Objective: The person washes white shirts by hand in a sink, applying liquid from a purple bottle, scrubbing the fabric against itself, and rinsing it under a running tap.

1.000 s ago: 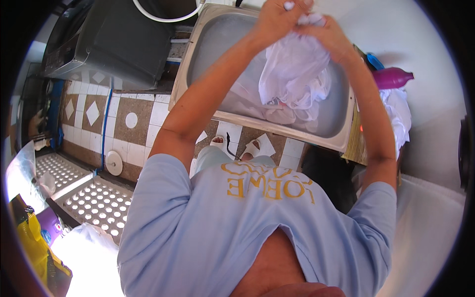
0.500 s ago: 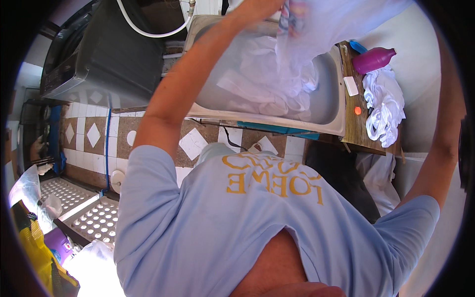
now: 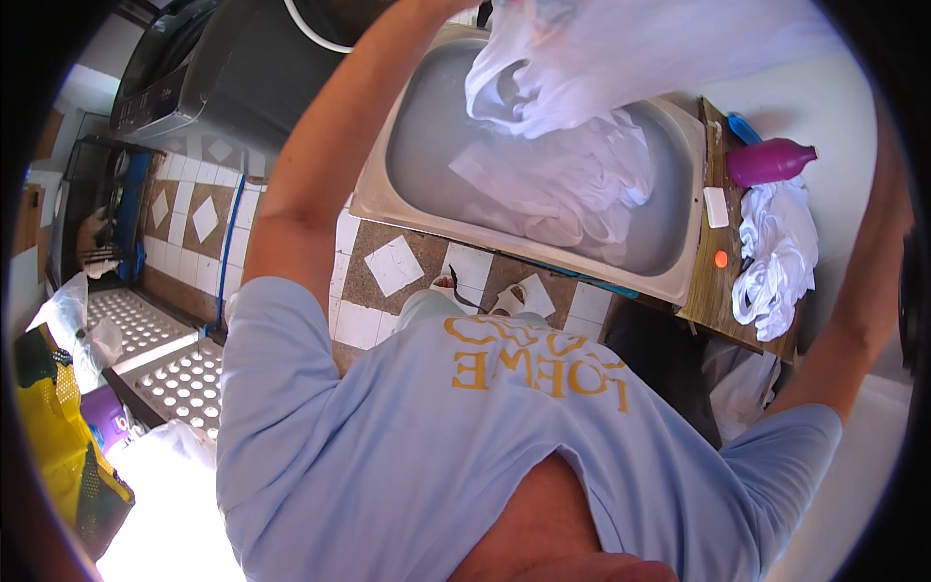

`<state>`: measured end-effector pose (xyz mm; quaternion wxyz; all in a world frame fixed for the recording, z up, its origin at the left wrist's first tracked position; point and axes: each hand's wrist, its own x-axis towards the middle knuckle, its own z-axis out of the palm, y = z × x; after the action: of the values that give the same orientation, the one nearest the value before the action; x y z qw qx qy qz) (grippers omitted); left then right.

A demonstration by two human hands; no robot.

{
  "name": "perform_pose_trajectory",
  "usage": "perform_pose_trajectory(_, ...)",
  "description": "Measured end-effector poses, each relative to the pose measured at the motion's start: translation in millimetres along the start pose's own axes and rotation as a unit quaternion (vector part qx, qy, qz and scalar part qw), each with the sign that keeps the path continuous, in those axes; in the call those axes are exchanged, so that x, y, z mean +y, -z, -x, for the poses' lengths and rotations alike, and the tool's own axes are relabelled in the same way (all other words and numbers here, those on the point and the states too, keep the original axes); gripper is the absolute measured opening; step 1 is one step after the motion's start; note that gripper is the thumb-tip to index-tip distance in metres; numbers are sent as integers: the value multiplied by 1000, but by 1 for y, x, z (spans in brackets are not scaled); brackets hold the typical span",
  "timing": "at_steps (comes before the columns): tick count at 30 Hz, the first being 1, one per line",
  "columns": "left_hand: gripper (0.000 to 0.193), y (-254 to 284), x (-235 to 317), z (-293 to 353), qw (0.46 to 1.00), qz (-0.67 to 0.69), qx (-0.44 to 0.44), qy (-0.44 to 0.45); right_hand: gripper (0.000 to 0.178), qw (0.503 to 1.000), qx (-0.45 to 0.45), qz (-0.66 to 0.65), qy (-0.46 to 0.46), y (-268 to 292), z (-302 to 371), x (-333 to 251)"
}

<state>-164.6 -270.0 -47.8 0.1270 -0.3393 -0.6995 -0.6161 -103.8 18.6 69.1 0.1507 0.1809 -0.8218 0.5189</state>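
A white garment with a coloured print (image 3: 601,68) hangs lifted across the top of the view. Its lower folds dangle over a beige basin (image 3: 692,247) of cloudy water. More white cloth (image 3: 572,184) lies soaking in that basin. My left arm reaches up past the basin's left side, and only the edge of my left hand (image 3: 454,5) shows at the top, near the raised garment; its fingers are cut off. Along the right rim my right arm stretches upward, its hand beyond the picture.
On a wooden table (image 3: 718,320) right of the basin are a purple bottle (image 3: 771,162), a white bar (image 3: 716,208), an orange cap (image 3: 721,259) and bunched white cloth (image 3: 778,254). A dark washing machine (image 3: 233,82) stands left. Perforated plastic panels (image 3: 179,388) are at lower left.
The raised garment has spread wider, with its hanging edge swung to the left over the basin. My left hand has moved left and mostly out at the top. The view has shifted slightly.
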Motion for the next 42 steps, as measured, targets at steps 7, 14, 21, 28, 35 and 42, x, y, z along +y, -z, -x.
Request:
perform_pose_trajectory(7,25,-17,-120,163,969,35,-69,233,48,982,-40,-113,-145,-71,85,147)
perform_pose_trajectory(14,33,-66,-145,220,935,-303,-54,174,42,910,-390,125,63,-132,161,227)
perform_pose_trajectory(21,29,-100,-131,240,927,-187,-165,279,52,918,-339,-49,-199,-160,102,278)
perform_pose_trajectory(28,31,-64,-158,221,850,-444,143,245,37,948,-184,258,-38,-276,107,312)
perform_pose_trajectory(35,37,-38,-222,255,867,-357,95,335,29,985,-130,-97,-61,-204,60,242)
perform_pose_trajectory(42,22,-31,-194,227,906,137,304,261,38,848,17,-441,-293,-190,98,281)
